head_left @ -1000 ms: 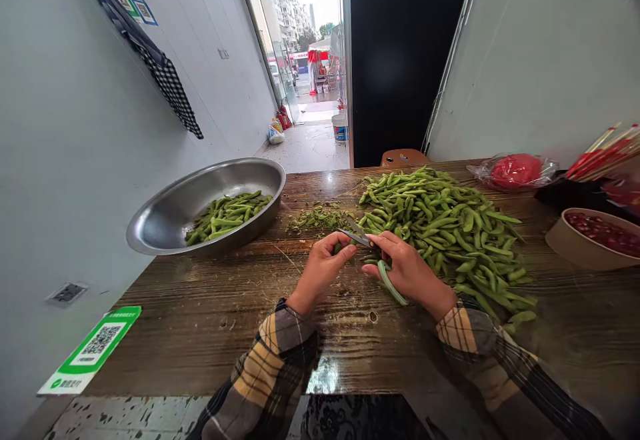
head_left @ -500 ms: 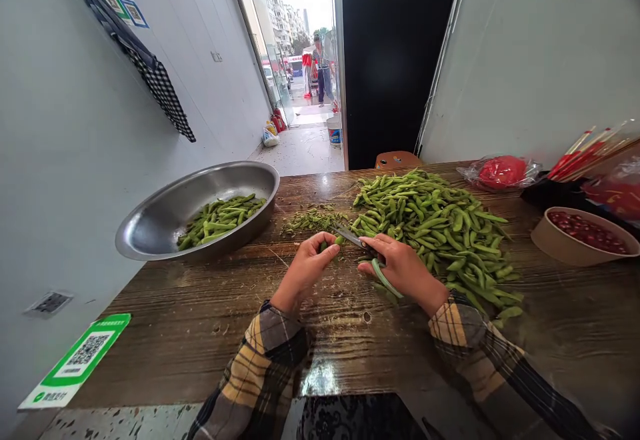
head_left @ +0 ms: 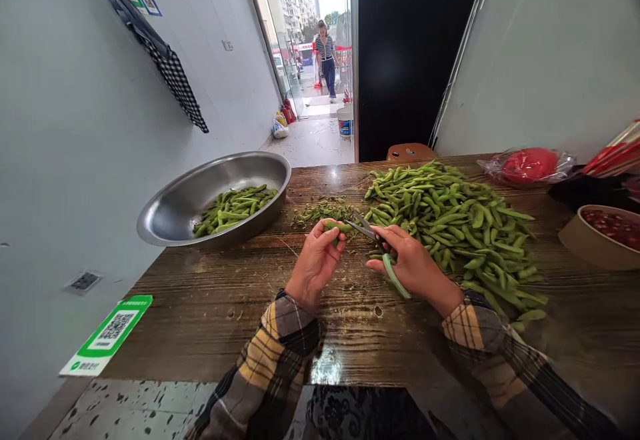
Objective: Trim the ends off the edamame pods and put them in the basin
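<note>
My left hand [head_left: 319, 258] is closed in a pinch on a green edamame pod [head_left: 340, 227], its tip pointing right. My right hand [head_left: 413, 260] grips a pair of scissors [head_left: 395, 277] with pale green handles. Their blades are parted, with the pod's end at them. Behind my hands lies a small heap of snipped ends [head_left: 323, 212]. A large pile of edamame pods [head_left: 450, 217] spreads beyond and beside my right hand. To the left, a wide steel basin [head_left: 165, 217] holds more pods.
At the right stand a paper bowl [head_left: 575, 240] of dark red pieces and a red bundle in clear plastic [head_left: 530, 165]. A green QR card [head_left: 107, 335] lies at the table's left edge. A person [head_left: 326, 60] walks in the doorway.
The scissor blades have opened wider, and my left hand has turned, showing more palm and pod. My view has shifted slightly left. The person in the doorway now faces this way.
</note>
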Tool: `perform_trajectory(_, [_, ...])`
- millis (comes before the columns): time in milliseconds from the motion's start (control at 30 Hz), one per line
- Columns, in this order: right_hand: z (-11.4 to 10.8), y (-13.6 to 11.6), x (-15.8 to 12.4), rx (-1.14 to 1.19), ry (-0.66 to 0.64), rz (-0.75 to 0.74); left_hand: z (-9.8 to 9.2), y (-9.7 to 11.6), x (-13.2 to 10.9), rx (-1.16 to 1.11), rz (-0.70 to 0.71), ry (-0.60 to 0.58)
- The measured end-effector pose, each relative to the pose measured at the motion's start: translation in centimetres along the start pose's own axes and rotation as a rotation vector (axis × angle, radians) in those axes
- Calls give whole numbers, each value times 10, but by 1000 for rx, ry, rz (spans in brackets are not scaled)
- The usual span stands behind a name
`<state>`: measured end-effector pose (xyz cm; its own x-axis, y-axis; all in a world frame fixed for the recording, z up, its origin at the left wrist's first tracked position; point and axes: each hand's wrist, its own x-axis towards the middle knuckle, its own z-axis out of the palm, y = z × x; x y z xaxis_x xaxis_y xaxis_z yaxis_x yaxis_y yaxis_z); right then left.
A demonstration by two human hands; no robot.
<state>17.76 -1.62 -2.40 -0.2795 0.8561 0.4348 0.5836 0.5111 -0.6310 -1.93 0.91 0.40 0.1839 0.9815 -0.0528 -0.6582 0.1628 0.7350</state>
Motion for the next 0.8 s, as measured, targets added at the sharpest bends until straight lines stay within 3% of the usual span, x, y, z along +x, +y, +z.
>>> perform_trajectory(333, [-1, 1, 2, 6, 46, 1, -1, -1, 0, -58, 16, -13])
perform_trajectory(433, [2, 0, 2, 25, 23, -31, 1, -5, -1, -50, -20, -36])
perform_trajectory(667, [11, 1, 1, 41, 115, -98, 7, -12, -7, -7, -128, -45])
perform_trajectory(800, [9, 0, 1, 32, 111, -111, 6, -9, -5, 10, -102, -35])
